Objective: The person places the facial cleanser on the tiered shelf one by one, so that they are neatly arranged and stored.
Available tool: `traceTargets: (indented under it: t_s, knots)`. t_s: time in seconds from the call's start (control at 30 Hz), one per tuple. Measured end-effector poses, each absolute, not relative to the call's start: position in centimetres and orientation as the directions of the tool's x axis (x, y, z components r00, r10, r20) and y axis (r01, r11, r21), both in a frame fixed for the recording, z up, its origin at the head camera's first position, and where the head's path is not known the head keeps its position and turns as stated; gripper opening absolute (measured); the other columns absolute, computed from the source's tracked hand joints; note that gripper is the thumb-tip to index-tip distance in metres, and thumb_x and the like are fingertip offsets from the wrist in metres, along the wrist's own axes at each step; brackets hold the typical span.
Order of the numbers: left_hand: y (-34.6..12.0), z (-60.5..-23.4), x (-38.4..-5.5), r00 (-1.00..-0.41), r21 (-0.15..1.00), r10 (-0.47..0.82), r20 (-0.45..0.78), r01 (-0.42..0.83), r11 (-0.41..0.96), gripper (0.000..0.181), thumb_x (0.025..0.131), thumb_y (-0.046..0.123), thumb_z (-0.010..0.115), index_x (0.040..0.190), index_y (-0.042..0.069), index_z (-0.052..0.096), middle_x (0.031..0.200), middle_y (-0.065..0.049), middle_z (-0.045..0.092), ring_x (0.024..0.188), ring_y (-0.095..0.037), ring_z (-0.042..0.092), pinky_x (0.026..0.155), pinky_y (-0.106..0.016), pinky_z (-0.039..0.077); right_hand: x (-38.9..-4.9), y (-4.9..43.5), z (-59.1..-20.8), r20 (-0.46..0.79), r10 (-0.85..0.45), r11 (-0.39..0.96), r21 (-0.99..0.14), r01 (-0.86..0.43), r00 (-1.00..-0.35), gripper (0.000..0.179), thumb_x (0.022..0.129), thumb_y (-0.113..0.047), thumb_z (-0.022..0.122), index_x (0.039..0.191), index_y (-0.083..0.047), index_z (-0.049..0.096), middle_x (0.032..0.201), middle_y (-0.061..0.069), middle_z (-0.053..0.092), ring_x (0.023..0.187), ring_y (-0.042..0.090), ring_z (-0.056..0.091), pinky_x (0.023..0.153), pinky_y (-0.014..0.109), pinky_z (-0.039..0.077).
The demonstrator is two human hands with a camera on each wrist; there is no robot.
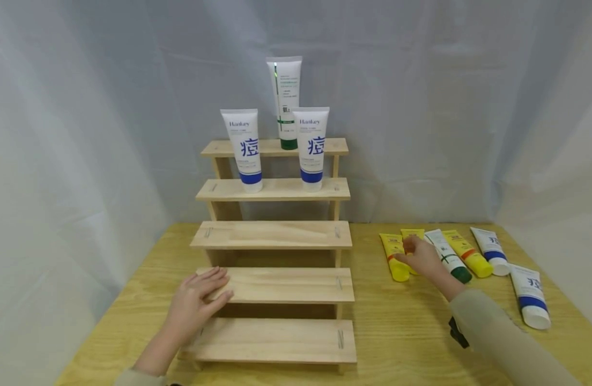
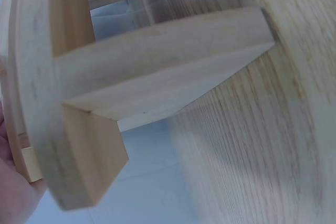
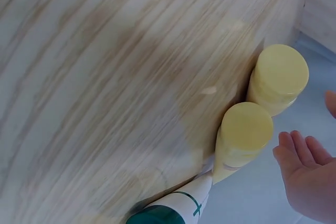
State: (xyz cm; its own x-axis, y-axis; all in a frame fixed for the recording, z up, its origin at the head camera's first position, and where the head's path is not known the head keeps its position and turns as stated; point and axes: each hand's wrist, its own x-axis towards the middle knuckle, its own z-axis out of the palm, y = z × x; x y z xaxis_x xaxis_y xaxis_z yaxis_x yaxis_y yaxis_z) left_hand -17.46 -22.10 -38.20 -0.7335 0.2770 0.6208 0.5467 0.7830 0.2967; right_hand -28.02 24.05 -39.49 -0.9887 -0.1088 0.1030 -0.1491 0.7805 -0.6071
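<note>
My left hand (image 1: 198,300) rests on the left end of a step of the wooden stair rack (image 1: 276,236), fingers extended across the board. In the left wrist view, part of this hand (image 2: 16,195) shows beside the rack's boards. Over on the right, my right hand (image 1: 425,261) hovers above two yellow tubes, one at its left (image 1: 394,249) and one partly hidden beneath it (image 1: 413,233). The right wrist view shows this hand (image 3: 310,177) apart from the yellow caps, thumb and fingers separated, nothing between them. A white tube with a green cap (image 1: 448,256) lies beside them.
One green-capped white tube (image 1: 287,96) stands on the top step. Two blue-banded white tubes, left (image 1: 245,155) and right (image 1: 311,153), stand one step lower. Another yellow tube (image 1: 466,253) and two blue-banded tubes (image 1: 490,249) (image 1: 528,292) lie farther right on the table (image 1: 402,332).
</note>
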Motion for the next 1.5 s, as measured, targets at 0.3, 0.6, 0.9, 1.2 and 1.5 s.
traceTargets:
  t_s: [0.3, 0.6, 0.9, 1.2, 1.5]
  knots:
    - [-22.1, -38.3, -17.4, -0.736, 0.296, 0.274, 0.619, 0.541, 0.787, 0.034, 0.072, 0.021, 0.072, 0.097, -0.001, 0.067, 0.108, -0.011, 0.061, 0.102, -0.030, 0.055, 0.088, -0.056, 0.033, -28.8, 24.6, -40.7, 0.060, -0.121, 0.849, -0.510, -0.134, -0.991, 0.043, 0.083, -0.012, 0.060, 0.112, 0.016, 0.046, 0.105, 0.031, 0.052, 0.096, 0.040, 0.050, 0.083, 0.049, 0.041]
    - [-22.3, -38.5, -17.6, -0.735, 0.298, 0.271, 0.621, 0.541, 0.786, 0.034, 0.072, 0.022, 0.072, 0.098, 0.000, 0.067, 0.108, -0.010, 0.061, 0.103, -0.029, 0.055, 0.089, -0.056, 0.033, -29.5, 24.3, -41.0, 0.023, -0.128, 0.865, -0.486, -0.123, -0.991, 0.045, 0.083, -0.012, 0.061, 0.114, 0.016, 0.044, 0.107, 0.031, 0.052, 0.096, 0.038, 0.051, 0.082, 0.048, 0.042]
    - [-22.3, -38.5, -17.6, -0.736, 0.295, 0.272, 0.620, 0.540, 0.788, 0.033, 0.072, 0.022, 0.072, 0.097, 0.000, 0.067, 0.108, -0.010, 0.061, 0.103, -0.029, 0.055, 0.089, -0.056, 0.033, -29.5, 23.8, -41.0, 0.003, -0.151, 0.874, -0.466, -0.134, -0.989, 0.055, 0.082, -0.018, 0.063, 0.115, 0.019, 0.042, 0.107, 0.033, 0.051, 0.098, 0.041, 0.050, 0.083, 0.049, 0.041]
    - [-22.3, -38.5, -17.6, -0.726, 0.287, 0.277, 0.630, 0.548, 0.785, 0.033, 0.071, 0.021, 0.072, 0.096, 0.000, 0.067, 0.107, -0.011, 0.062, 0.102, -0.030, 0.055, 0.088, -0.056, 0.033, -29.7, 23.2, -41.2, 0.003, -0.128, 0.891, -0.438, -0.117, -0.992, 0.061, 0.079, -0.024, 0.066, 0.115, 0.020, 0.042, 0.106, 0.034, 0.051, 0.095, 0.040, 0.052, 0.081, 0.048, 0.042]
    - [-22.2, -38.5, -17.5, -0.744, 0.300, 0.270, 0.611, 0.533, 0.791, 0.033, 0.072, 0.022, 0.072, 0.097, 0.000, 0.067, 0.108, -0.011, 0.061, 0.103, -0.030, 0.055, 0.090, -0.055, 0.032, -29.6, 22.7, -41.1, 0.020, -0.113, 0.894, -0.434, -0.111, -0.993, 0.046, 0.078, -0.023, 0.068, 0.100, 0.013, 0.050, 0.081, 0.017, 0.057, 0.068, 0.024, 0.051, 0.062, 0.038, 0.043]
